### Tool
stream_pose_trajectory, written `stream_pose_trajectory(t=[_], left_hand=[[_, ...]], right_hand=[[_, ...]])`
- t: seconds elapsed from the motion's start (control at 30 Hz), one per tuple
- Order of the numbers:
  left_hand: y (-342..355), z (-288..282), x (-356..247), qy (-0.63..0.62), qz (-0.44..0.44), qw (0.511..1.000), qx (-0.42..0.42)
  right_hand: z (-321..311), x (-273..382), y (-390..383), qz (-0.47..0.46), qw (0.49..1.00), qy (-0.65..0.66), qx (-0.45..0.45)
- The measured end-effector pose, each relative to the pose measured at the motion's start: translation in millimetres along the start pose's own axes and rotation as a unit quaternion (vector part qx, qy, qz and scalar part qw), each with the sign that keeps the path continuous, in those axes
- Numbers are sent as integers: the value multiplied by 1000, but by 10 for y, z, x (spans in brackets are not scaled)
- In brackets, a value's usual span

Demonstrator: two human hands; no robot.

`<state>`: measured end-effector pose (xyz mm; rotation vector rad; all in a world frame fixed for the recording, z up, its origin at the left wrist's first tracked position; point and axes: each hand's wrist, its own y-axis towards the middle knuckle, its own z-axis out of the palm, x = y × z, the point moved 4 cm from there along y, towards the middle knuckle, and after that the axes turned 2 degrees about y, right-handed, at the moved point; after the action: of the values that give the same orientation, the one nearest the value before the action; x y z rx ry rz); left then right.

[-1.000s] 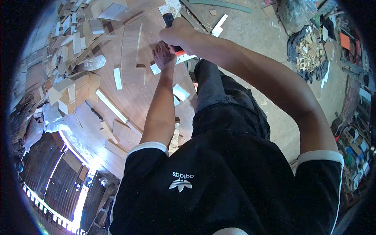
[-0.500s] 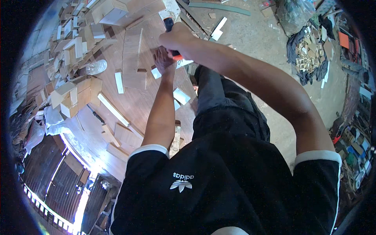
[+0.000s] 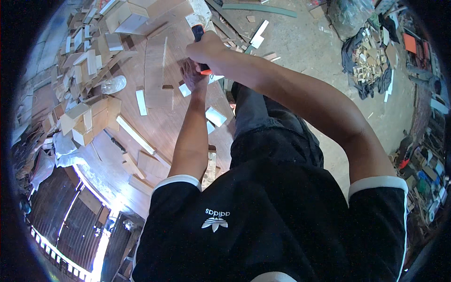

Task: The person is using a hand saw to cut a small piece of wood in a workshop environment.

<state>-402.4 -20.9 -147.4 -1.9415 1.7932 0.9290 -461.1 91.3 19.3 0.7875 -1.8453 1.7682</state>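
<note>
In the head view my right hand (image 3: 206,48) is wrapped round a tool with a black and orange handle (image 3: 198,32). The handle's black end sticks out beyond my fist, and orange shows below it. My forearm and fingers cover much of the tool, so I cannot make out its kind. Close beside it, low over the worktable (image 3: 181,127), is my left hand (image 3: 191,75), its fingers bent and closed. Whatever they grip is hidden. A small white-faced wood piece (image 3: 184,90) lies by my left wrist. Nearer to me lie more white-faced offcuts (image 3: 215,117).
Wooden boxes (image 3: 101,115), stacked offcuts and a clear plastic bottle (image 3: 114,84) occupy the table's left side. A long wood strip (image 3: 135,134) lies nearer. On the floor at right is a dark sack of wood scraps (image 3: 369,61); clutter lines the far right.
The whole view has shifted slightly. Both hands stay close together at the same spot on the table, with the right hand's grip unchanged.
</note>
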Motion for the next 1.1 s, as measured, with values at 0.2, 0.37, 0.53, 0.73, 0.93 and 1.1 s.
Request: stream_pose_trajectory(t=[0.2, 0.37, 0.53, 0.73, 0.93, 1.1], left_hand=[[49, -127, -366, 193, 131, 972, -13], [62, -116, -346, 127, 102, 986, -27], [-87, -121, -77, 101, 117, 987, -46], [20, -4, -137, 162, 82, 983, -24], [106, -203, -498, 88, 92, 991, -35], [28, -189, -299, 97, 79, 991, -55]], right_hand=[[-76, -44, 38, 28, 999, 41, -14], [-136, -163, 146, -7, 998, 27, -48], [-46, 73, -114, 59, 987, 151, 4], [-75, 110, 18, 40, 996, 75, 25], [-40, 196, 1, 11, 997, -12, 79], [-56, 240, -154, -7, 987, -98, 127]])
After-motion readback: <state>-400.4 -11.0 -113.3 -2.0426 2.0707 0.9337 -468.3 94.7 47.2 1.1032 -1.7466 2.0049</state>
